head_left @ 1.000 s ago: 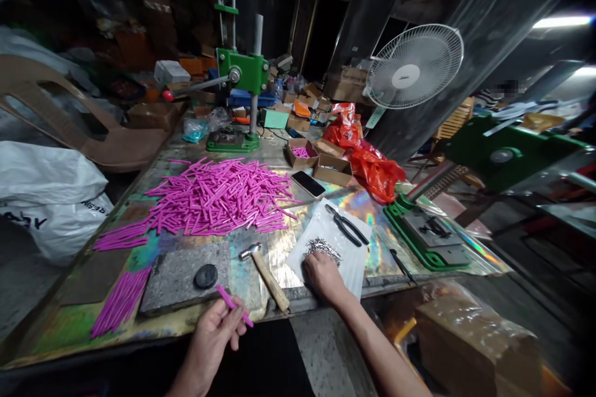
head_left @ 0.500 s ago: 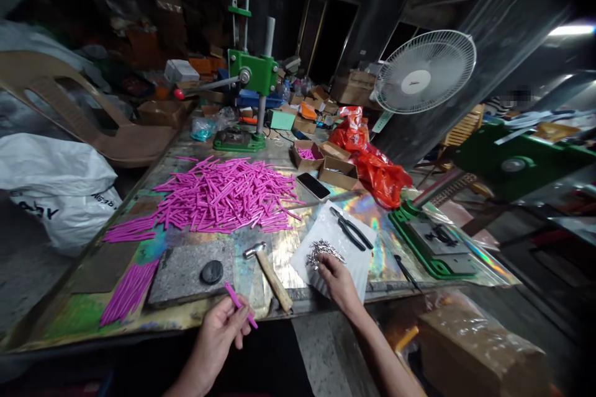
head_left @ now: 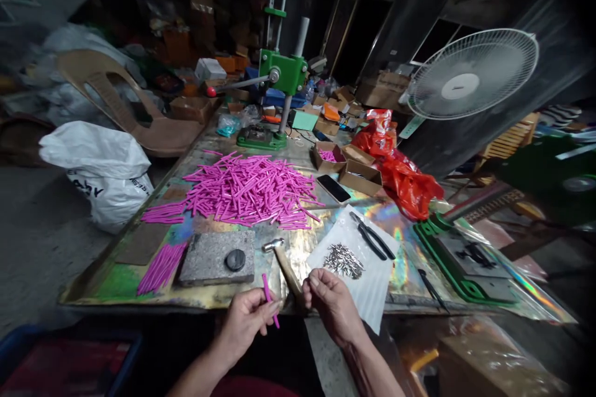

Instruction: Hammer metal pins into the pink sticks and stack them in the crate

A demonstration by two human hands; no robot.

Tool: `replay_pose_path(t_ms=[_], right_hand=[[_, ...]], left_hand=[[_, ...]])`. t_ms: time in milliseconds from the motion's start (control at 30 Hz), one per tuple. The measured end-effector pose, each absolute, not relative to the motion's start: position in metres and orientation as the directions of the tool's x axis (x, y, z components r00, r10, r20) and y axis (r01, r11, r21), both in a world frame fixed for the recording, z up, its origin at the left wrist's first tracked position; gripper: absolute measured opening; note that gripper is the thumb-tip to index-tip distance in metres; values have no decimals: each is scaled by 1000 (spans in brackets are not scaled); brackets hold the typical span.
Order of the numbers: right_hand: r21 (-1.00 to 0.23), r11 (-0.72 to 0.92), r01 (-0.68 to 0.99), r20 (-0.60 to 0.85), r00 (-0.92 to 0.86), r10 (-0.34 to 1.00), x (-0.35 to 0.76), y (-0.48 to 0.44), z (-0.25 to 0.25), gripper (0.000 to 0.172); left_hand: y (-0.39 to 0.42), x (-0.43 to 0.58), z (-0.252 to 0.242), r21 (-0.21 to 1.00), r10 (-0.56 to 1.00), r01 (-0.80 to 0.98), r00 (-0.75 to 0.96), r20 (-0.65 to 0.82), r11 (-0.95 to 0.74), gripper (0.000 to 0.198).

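Between the thumb and fingers of my left hand (head_left: 249, 321) is a slim pink stick (head_left: 270, 301), held over the table's front edge. My right hand (head_left: 333, 304) is closed in a pinch beside the hammer handle (head_left: 288, 270); whatever its fingertips hold is too small to make out. Just beyond it, small silvery metal pieces (head_left: 343, 260) lie heaped on a white sheet (head_left: 375, 288), with dark-handled pliers (head_left: 371, 236) alongside. A stone block (head_left: 205, 257) bears a round black piece (head_left: 235, 260). Behind the block spreads a big pile of pink sticks (head_left: 251, 189).
A green hand press (head_left: 284, 71) stands at the back and another green press base (head_left: 437, 254) at the right. A phone (head_left: 333, 188), small cardboard boxes (head_left: 361, 177) and a red plastic bag (head_left: 405, 180) lie farther back. A fan (head_left: 470, 80) rises behind.
My right hand has left the metal pieces and come left toward my left hand, fingers pinched. The left hand still holds the pink stick. The view has swung left.
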State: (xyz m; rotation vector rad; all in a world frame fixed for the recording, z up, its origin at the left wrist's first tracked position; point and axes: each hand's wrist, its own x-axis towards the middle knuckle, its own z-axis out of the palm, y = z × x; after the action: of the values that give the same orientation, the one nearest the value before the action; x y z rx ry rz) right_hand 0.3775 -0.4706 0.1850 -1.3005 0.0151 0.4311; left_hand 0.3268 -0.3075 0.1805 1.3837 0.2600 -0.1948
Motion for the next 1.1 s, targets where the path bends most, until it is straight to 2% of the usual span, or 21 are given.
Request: replay_pose_path(t_ms=[100,233,467,600,733,833,933,1100], right_hand=[[-877,297,-377,-279,905,322,366,-454,185,24],[-902,281,-328,-240,922,306,355,-438,182,24],[-988,6,-156,-148,948,281,349,-431,184,29],[-986,-159,-45,-95,942,321,350,-433,182,32],[-973,-233,0,-89,924,372,352,-432,179,35],[-979,-204,-27,-110,906,408,351,-428,179,37],[-985,-121,-123,-162,902,400,349,-424,180,37],[-949,16,-315,-287,882,374,343,-416,186,39]], left_hand=[[-311,328,181,949,-3,265,963,-268,170,29],[-312,328,181,965,-5,212,977,-214,157,30],[-306,324,181,980,12,153,988,-155,125,29],[-303,324,181,983,25,146,988,-150,111,28],[-301,323,180,982,38,134,989,-140,133,29],[-300,322,181,970,71,126,987,-143,206,32],[-296,322,185,935,147,119,973,-176,334,30],[-291,322,194,796,237,90,929,-284,599,26]])
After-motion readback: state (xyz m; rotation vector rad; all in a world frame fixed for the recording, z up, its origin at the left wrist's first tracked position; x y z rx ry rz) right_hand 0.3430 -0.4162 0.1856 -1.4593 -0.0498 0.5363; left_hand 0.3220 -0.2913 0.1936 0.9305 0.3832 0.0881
